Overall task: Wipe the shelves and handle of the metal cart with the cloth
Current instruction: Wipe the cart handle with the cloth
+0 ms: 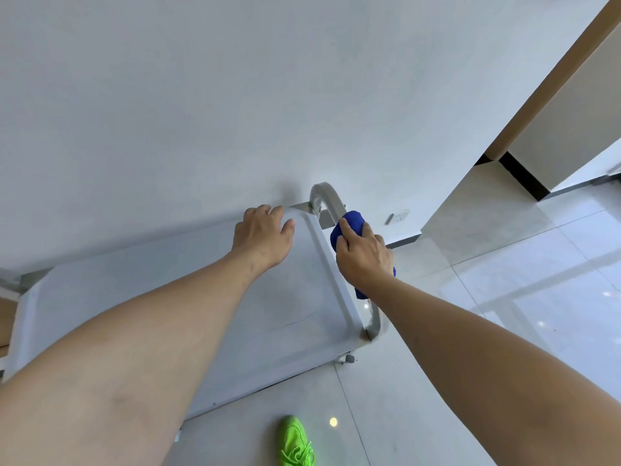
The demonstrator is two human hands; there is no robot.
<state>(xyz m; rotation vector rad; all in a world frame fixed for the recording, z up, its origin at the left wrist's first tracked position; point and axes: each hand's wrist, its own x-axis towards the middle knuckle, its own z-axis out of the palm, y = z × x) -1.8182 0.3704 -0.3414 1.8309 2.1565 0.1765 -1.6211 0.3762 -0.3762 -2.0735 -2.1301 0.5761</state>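
Head view looks steeply down onto the white top shelf (pixel 188 297) of the metal cart (pixel 50 297), which stands against a pale wall (pixel 235 95). Left of the grip, the left hand (pixel 263 235) reaches across the shelf and rests near its far right corner, fingers loosely bent over the raised rim (pixel 332 277); it holds nothing. Whether the fingertips press on the rim or merely hang above it is hard to tell from this angle.

Just right of that hand, the cart's tubular handle (pixel 324 196) arches up from the corner and runs along the shelf's right edge, dropping to its near post below the grip. The right hand (pixel 364 255) is wrapped around this bar with the blue cloth (pixel 349 225) bunched between palm and tube, fingers curled tight over the fabric. A blue tail of the cloth shows under the wrist, beneath the grip.

Beyond the grip, low on the wall, sits a wall socket (pixel 401 216). Below the grip, on the glossy tiled floor (pixel 504 280), a caster (pixel 347 359) peeks out under the shelf's near corner, and a neon green sneaker (pixel 295 442) stands nearest the camera. Far right of the grip, a tan-edged doorway frame (pixel 551 85) opens.
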